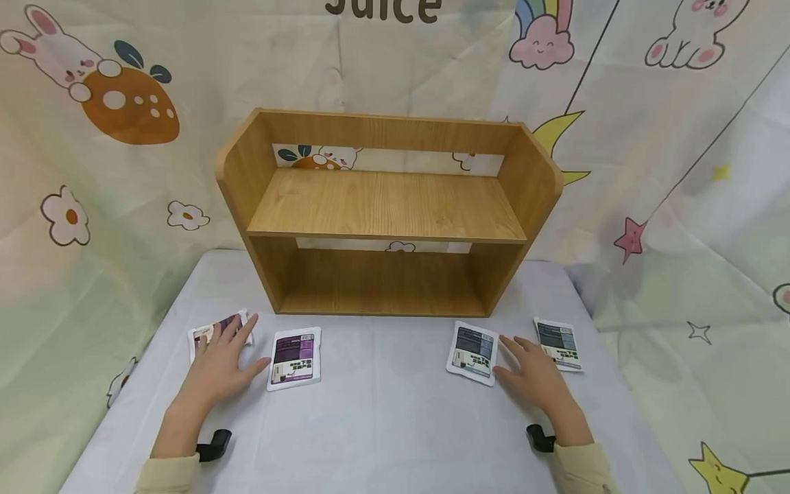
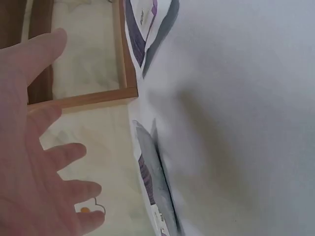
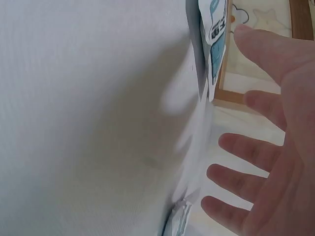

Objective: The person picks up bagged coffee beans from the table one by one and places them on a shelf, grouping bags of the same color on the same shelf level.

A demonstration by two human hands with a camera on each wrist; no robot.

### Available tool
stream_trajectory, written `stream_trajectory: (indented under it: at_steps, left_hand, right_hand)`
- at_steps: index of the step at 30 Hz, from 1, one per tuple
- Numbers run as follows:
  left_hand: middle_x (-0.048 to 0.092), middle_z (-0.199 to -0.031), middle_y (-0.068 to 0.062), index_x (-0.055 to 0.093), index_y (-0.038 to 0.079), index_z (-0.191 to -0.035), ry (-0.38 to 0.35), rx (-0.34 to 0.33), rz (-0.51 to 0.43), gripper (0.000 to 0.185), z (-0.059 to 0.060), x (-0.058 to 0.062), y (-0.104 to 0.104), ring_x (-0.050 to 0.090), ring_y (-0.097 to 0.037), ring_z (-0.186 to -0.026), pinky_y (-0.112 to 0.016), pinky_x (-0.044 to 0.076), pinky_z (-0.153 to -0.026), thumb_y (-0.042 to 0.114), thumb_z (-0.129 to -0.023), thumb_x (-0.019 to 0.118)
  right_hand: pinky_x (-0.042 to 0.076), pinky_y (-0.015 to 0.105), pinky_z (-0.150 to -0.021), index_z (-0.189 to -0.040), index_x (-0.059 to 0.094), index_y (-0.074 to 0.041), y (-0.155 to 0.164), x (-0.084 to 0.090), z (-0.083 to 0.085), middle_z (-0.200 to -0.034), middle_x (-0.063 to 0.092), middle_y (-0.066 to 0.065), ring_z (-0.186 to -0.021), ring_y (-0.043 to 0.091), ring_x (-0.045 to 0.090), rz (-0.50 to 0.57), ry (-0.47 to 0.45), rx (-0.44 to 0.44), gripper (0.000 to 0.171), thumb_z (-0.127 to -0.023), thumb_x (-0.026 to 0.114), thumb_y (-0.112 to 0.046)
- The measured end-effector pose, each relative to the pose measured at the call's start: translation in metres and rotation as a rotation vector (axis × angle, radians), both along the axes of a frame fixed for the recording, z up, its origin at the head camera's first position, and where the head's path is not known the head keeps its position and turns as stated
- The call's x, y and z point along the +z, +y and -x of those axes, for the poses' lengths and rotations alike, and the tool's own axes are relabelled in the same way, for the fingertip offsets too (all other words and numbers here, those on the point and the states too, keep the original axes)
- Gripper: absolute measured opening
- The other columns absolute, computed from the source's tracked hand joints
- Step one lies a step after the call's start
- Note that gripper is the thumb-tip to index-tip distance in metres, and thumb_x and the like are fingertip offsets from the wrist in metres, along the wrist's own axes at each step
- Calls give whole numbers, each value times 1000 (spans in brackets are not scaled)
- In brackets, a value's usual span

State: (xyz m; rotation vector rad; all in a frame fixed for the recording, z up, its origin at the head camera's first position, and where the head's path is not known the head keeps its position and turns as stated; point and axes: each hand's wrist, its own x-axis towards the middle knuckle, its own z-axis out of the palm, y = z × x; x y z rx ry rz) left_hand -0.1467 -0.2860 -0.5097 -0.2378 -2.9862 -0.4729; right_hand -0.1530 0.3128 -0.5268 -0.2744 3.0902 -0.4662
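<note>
L hand (image 1: 221, 361) is lying spread, fingers over purple packet (image 1: 217, 331) at lower left; R hand (image 1: 535, 376) is hovering spread between grey packets (image 1: 473, 353), nothing gripped yet. Next probably needs fingers closing on a packet.

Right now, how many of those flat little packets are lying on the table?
4. A purple packet under the left hand, another purple packet beside it, a blue packet by the right hand, another blue packet beyond. None seems hidden.

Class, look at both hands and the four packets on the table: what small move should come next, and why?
Probably the left hand curls round the outer purple packet it already covers. The right hand lies open between the two blue-grey packets, and the wooden shelf stands bare.
</note>
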Motion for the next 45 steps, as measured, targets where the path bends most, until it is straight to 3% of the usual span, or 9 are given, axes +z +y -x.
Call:
stream_trajectory:
  at_steps: [10, 15, 21, 25, 27, 31, 34, 39, 45]
  left_hand:
    - [36, -147, -24, 31, 14, -152, 35, -26, -163, 82, -1, 15, -4, 36, -47, -130, -65, 31, -98, 54, -89, 63]
    - [33, -150, -22, 27, 15, -154, -13, -17, -309, 78, 6, 29, -6, 30, -46, -135, -66, 28, -100, 47, -92, 63]
    - [30, -152, -23, 22, 17, -155, 8, -31, -404, 75, 16, 51, -14, 34, -51, -130, -69, 33, -94, 38, -95, 61]
    - [34, -149, -25, 21, 21, -156, 44, -84, -491, 70, 25, 69, -23, 38, -52, -127, -67, 34, -94, 28, -98, 60]
    - [37, -146, -25, 20, 22, -156, 61, -113, -540, 66, 32, 79, -26, 42, -47, -126, -50, 42, -98, 24, -100, 56]
    - [42, -140, -28, 20, 16, -156, 111, -204, -673, 59, 50, 101, -29, 54, -14, -119, -17, 45, -88, 11, -103, 47]
    - [42, -138, -28, 18, 14, -156, 143, -260, -755, 58, 62, 117, -29, 53, 3, -110, -14, 46, -84, 7, -104, 42]
    - [36, -143, -30, 15, 19, -157, 154, -279, -867, 57, 80, 149, -24, 58, -7, -111, -21, 51, -79, 13, -105, 38]
    - [27, -150, -26, 11, 31, -156, 89, -233, -870, 57, 100, 187, -14, 47, -45, -123, -24, 53, -77, 27, -105, 36]
  right_hand:
    - [38, 60, -96, -140, 51, -7, -11, -11, -1, -134, 51, 26, -122, 46, 47, 96, 16, 21, 67, -88, 69, -45]
    - [39, 60, -95, -141, 50, -5, -14, -16, 0, -131, 53, 26, -120, 46, 48, 96, 25, 15, 70, -88, 68, -47]
    - [37, 61, -96, -142, 49, -9, -14, -14, 2, -132, 52, 25, -122, 47, 45, 98, -21, -32, 75, -84, 70, -51]
    - [38, 62, -94, -141, 51, -11, -20, -16, -1, -131, 54, 24, -120, 47, 47, 90, -25, -45, 78, -82, 69, -57]
    - [39, 62, -93, -140, 52, -11, -23, -15, -1, -130, 55, 24, -118, 47, 48, 93, -16, -55, 79, -80, 69, -60]
    - [40, 61, -92, -140, 52, -11, -27, -12, 3, -128, 54, 25, -117, 45, 50, 119, -25, -79, 84, -77, 70, -65]
    - [43, 57, -90, -140, 52, -12, -32, -12, 4, -127, 54, 23, -114, 41, 53, 130, -43, -113, 88, -74, 71, -67]
    - [50, 50, -74, -143, 49, -14, -43, -11, 8, -121, 54, 21, -93, 30, 59, 116, -66, -187, 97, -69, 70, -74]
    - [50, 48, -67, -146, 45, -16, -53, -14, 10, -118, 52, 21, -80, 29, 56, 91, -111, -256, 105, -63, 72, -76]
